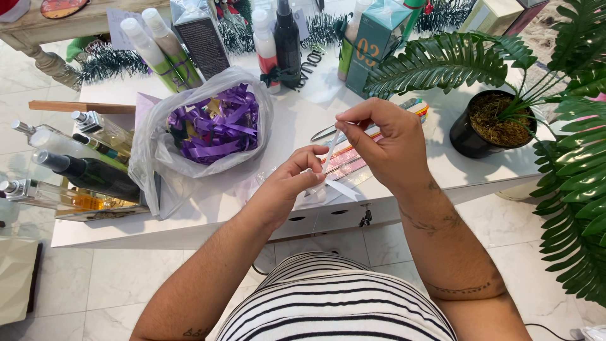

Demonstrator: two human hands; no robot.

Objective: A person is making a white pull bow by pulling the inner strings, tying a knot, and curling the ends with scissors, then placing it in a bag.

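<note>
A thin white ribbon strip (331,151) stands near upright, pinched between the right hand (385,142) above and left hand (291,180) below, over the white desk's (442,167) near edge. A clear plastic bag of purple ribbon (211,126) lies left, metal scissors (328,131) just behind

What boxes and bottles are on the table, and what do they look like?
Teal box: back middle, tall, gift-wrapped in clear film.
Dark box: back left, tall, grey-brown.
Green tubes: back left, leaning, white caps.
Black spray bottle: back centre, upright.
Plastic bag: left, clear, holding purple ribbons.
</note>
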